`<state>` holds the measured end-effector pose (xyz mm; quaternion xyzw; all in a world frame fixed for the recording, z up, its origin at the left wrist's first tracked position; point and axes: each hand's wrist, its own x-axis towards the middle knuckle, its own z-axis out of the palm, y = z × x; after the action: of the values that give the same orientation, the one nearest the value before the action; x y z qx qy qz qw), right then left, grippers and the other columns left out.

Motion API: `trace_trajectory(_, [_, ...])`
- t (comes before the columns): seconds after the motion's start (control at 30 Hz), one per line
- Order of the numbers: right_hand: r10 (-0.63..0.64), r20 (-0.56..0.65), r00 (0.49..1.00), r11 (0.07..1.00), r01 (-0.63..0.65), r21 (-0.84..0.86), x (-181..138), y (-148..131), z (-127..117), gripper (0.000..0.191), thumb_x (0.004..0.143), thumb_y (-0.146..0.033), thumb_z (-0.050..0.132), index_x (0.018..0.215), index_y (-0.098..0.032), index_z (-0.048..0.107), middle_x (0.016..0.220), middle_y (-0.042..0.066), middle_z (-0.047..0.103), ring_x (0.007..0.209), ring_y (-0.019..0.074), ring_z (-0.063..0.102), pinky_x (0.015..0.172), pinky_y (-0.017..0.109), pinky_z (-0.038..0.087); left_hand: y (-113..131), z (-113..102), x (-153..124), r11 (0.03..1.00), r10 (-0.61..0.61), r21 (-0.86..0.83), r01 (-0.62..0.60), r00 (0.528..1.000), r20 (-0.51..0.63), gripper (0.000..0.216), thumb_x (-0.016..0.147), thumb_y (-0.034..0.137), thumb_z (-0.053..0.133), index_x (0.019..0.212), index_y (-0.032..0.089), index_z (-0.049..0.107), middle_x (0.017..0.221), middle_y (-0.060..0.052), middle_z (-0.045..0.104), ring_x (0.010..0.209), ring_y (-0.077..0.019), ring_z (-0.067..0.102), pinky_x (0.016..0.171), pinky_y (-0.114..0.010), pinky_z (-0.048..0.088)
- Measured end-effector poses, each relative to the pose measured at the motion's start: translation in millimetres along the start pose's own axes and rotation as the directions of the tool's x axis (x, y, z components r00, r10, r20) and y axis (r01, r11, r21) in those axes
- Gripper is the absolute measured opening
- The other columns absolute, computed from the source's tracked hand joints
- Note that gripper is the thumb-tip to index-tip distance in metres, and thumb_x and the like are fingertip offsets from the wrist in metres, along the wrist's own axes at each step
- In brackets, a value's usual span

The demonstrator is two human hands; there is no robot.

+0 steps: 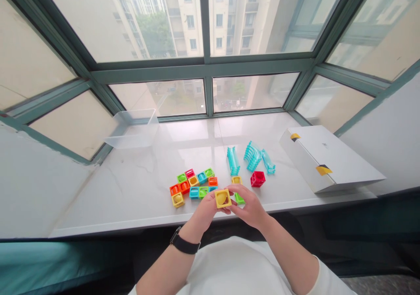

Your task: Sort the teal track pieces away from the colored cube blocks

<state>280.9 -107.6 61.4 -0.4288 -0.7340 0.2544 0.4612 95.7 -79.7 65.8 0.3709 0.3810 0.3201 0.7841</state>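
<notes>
Both my hands meet over the front edge of a white marble window ledge (138,185). Between them is a yellow cube block (223,198) with a rounded hollow face. My left hand (204,212), with a black watch on its wrist, grips the cube's left side. My right hand (251,205) pinches its right side, and a green block (239,198) shows just beyond those fingers. A cluster of joined coloured cube blocks (193,183) lies just left of my hands. A loose yellow block (236,180) and a red block (257,178) sit just beyond my right hand.
Three turquoise ribbed track pieces (251,157) lie behind the red block. A white cardboard box (328,159) with yellow-black tape tabs rests at the right end of the ledge. A clear plastic bin (133,129) stands at the back left, by the window.
</notes>
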Motion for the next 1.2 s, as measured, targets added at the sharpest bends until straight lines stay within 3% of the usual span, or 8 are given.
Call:
trace_trajectory(0.27, [-0.049, -0.158, 0.986, 0.993, 0.031, -0.117, -1, 11, -19, 0.037, 0.092, -0.027, 0.073, 0.129, -0.027, 0.066, 0.124, 0.010, 0.071, 0.117, 0.0283, 0.069, 0.101, 0.044, 0.060, 5, -9, 2, 0.985, 0.083, 0.162, -0.064, 0.990, -0.113, 0.035, 0.083, 0.039, 0.076, 0.111, 0.018, 0.073, 0.103, -0.009, 0.076, 0.084, -0.0186, 0.072, 0.078, -0.032, 0.059])
trace_trajectory(0.43, [-0.045, -0.175, 0.984, 0.980, 0.009, -0.201, -1, 20, -33, 0.040, 0.095, -0.024, 0.071, 0.134, -0.028, 0.066, 0.126, 0.010, 0.068, 0.116, 0.0271, 0.068, 0.099, 0.044, 0.061, 10, -18, 0, 0.891, 0.291, 0.363, -0.272, 0.957, 0.003, 0.064, 0.085, 0.031, 0.076, 0.145, 0.030, 0.054, 0.154, -0.012, 0.054, 0.128, -0.0262, 0.061, 0.099, -0.041, 0.058])
trace_trajectory(0.53, [-0.062, -0.133, 0.989, 0.971, 0.029, -0.237, -2, 22, -35, 0.043, 0.096, -0.022, 0.069, 0.138, -0.030, 0.065, 0.127, 0.009, 0.066, 0.118, 0.0264, 0.068, 0.103, 0.043, 0.060, 14, -15, -3, 0.677, 0.403, 0.633, -0.376, 0.909, 0.108, 0.075, 0.086, 0.028, 0.078, 0.153, 0.036, 0.046, 0.162, -0.008, 0.045, 0.142, -0.0281, 0.051, 0.113, -0.047, 0.050])
trace_trajectory(0.63, [-0.079, -0.110, 0.991, 0.969, 0.050, -0.242, -2, 20, -32, 0.044, 0.097, -0.022, 0.068, 0.140, -0.032, 0.065, 0.127, 0.009, 0.067, 0.119, 0.0261, 0.068, 0.102, 0.042, 0.061, 14, -9, 1, 0.362, 0.528, 0.829, -0.425, 0.827, 0.193, 0.064, 0.086, 0.021, 0.077, 0.145, 0.034, 0.056, 0.151, -0.006, 0.057, 0.142, -0.0283, 0.051, 0.120, -0.050, 0.043])
trace_trajectory(0.73, [-0.090, -0.105, 0.990, 0.970, 0.063, -0.234, -2, 19, -30, 0.042, 0.099, -0.024, 0.067, 0.139, -0.033, 0.064, 0.128, 0.008, 0.067, 0.120, 0.0260, 0.068, 0.103, 0.042, 0.061, 12, -4, 9, 0.198, 0.583, 0.890, -0.410, 0.779, 0.230, 0.050, 0.087, 0.018, 0.075, 0.134, 0.030, 0.063, 0.131, -0.006, 0.069, 0.128, -0.0272, 0.063, 0.113, -0.048, 0.050])
trace_trajectory(0.93, [0.015, -0.197, 0.980, 0.983, -0.051, -0.176, -7, 26, -33, 0.048, 0.098, -0.030, 0.068, 0.145, -0.029, 0.057, 0.134, 0.010, 0.066, 0.106, 0.0236, 0.072, 0.093, 0.041, 0.064, 9, -4, 23, 0.341, 0.540, 0.883, -0.321, 0.836, 0.095, 0.044, 0.086, 0.026, 0.078, 0.127, 0.028, 0.064, 0.121, -0.005, 0.076, 0.112, -0.0258, 0.073, 0.099, -0.042, 0.058])
trace_trajectory(1.07, [0.159, -0.206, 0.966, 0.965, -0.196, -0.175, -16, 39, -33, 0.026, 0.102, -0.031, 0.060, 0.125, -0.025, 0.068, 0.119, 0.009, 0.074, 0.098, 0.0231, 0.074, 0.089, 0.040, 0.065, 8, -14, 34, 0.496, 0.512, 0.825, -0.271, 0.859, -0.026, 0.043, 0.087, 0.030, 0.077, 0.126, 0.026, 0.059, 0.120, -0.006, 0.076, 0.112, -0.0236, 0.074, 0.099, -0.039, 0.059])
trace_trajectory(1.2, [0.307, -0.162, 0.938, 0.921, -0.335, -0.198, -25, 53, -28, 0.026, 0.101, -0.035, 0.056, 0.120, -0.024, 0.071, 0.118, 0.010, 0.074, 0.099, 0.0240, 0.075, 0.089, 0.040, 0.064, 4, -20, 50, 0.545, 0.451, 0.801, -0.248, 0.892, -0.031, 0.039, 0.084, 0.033, 0.080, 0.118, 0.026, 0.061, 0.118, -0.005, 0.076, 0.109, -0.0234, 0.074, 0.095, -0.038, 0.059])
